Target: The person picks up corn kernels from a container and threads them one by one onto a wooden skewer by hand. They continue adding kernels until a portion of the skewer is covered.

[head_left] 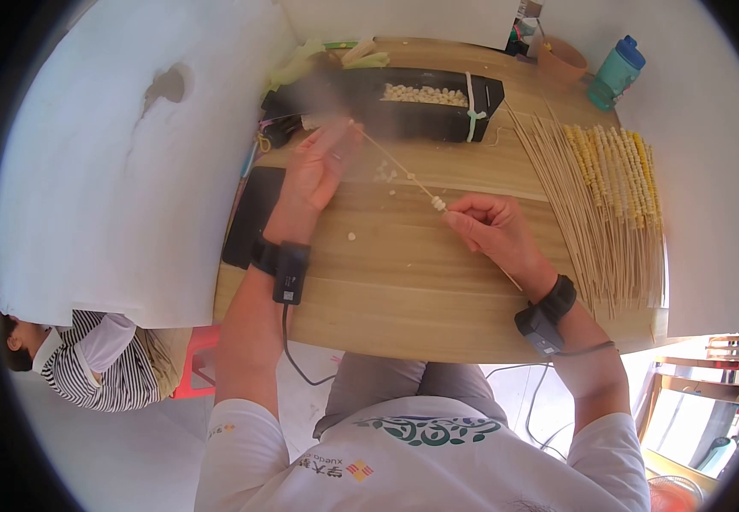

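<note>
Between my two hands slants the thin stick (421,188), its tip up by my left hand (322,162). My right hand (493,229) pinches it, thumb against finger, right below the clustered pale pieces (438,203), probably to steady the shaft; blur means I can't tell whether my left fingers grip anything. Just beyond them sits the black box (448,126), its loose pieces (425,96) likely handy; right of my right fingers, loaded sticks (630,179) lie side by side, seemingly out of the way.

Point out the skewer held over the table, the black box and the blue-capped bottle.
Skewer (423,189): head view, bare stretch of its shaft.
Black box (422,122): head view, front wall.
Blue-capped bottle (613,81): head view, middle of its teal body.
</note>
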Tool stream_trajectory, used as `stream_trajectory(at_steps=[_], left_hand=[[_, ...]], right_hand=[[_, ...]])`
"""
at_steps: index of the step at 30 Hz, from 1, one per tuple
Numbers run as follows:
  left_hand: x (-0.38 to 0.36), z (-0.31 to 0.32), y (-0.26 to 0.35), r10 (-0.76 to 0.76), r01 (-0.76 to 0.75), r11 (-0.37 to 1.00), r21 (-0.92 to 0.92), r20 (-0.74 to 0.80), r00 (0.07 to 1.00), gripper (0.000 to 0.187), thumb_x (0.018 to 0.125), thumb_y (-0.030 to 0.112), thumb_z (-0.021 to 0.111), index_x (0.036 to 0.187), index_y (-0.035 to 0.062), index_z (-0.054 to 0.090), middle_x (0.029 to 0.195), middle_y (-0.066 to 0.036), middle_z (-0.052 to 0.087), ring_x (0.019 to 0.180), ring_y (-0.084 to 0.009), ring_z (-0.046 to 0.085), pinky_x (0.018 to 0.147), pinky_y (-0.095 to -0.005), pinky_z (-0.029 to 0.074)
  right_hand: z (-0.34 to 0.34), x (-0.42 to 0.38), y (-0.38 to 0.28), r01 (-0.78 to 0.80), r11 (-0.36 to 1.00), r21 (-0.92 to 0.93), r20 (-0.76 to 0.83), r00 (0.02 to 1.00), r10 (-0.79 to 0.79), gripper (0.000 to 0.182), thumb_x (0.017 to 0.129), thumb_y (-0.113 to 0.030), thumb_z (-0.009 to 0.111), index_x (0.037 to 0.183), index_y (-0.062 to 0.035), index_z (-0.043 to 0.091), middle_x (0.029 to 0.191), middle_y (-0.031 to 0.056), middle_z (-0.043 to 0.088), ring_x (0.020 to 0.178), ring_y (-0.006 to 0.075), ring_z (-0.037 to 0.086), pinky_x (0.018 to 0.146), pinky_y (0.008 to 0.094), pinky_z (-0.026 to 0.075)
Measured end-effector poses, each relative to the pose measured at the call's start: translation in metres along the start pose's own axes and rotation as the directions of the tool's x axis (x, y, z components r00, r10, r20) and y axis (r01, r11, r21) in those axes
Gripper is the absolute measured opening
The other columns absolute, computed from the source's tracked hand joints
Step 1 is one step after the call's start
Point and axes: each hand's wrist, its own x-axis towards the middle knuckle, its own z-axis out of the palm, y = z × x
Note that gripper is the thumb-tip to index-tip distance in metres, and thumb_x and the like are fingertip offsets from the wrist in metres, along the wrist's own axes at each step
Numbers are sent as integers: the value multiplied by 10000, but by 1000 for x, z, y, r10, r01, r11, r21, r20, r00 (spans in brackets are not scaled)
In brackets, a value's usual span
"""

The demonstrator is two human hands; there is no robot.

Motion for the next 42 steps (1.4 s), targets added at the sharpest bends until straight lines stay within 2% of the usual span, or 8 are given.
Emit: stream_trajectory(at_steps=[5,10,23,29,31,37,42], left_hand=[[-1,0,3,-51,51,998,-25,-13,999,140,909,132,652,992,19,670,919,-73,694,811,-137,655,749,-282,555],[-1,1,4,-55,55,998,34,-12,998,139,908,132,654,971,9,668,903,-70,693,801,-129,650,743,-280,553],[-15,21,-8,-93,92,995,47,17,995,156,917,137,645,1007,11,660,966,-79,686,834,-119,639,764,-277,540],[-32,40,-19,-145,136,986,92,99,984,165,931,147,628,1043,33,667,1002,-65,688,857,-109,642,775,-270,533],[-36,44,-25,-156,133,975,179,125,980,166,931,147,629,1049,38,670,1016,-63,690,880,-107,643,782,-260,525],[-59,73,-37,-277,213,931,298,190,942,156,924,128,634,1031,23,680,1009,-65,691,889,-113,639,780,-248,510],[-61,73,-40,-252,189,940,283,207,945,139,915,105,642,1012,16,686,990,-67,692,858,-117,631,777,-254,510]], right_hand=[[-2,1,2,-3,1000,0,9,1000,3,140,924,-151,653,913,-12,669,608,-72,501,522,-3,400,460,173,292],[-3,1,3,1,1000,7,16,1000,-1,135,922,-145,654,912,-11,668,606,-71,498,524,-2,399,462,179,289],[2,-2,-4,-39,998,-51,-45,998,36,146,936,-149,626,905,-10,659,607,-74,495,528,-4,394,476,184,298],[5,-3,-2,-3,1000,-21,-31,1000,2,147,941,-145,618,886,-10,636,612,-68,506,531,-3,407,478,184,303],[5,0,6,67,998,-16,-49,996,-68,152,943,-143,616,890,-2,639,618,-63,514,536,-1,429,482,186,317],[5,2,8,118,993,0,-111,987,-117,164,944,-150,619,899,5,646,636,-54,534,547,6,453,489,186,337],[4,2,9,120,993,-4,-109,987,-120,164,944,-153,620,906,4,645,643,-53,536,557,9,460,490,184,338]])
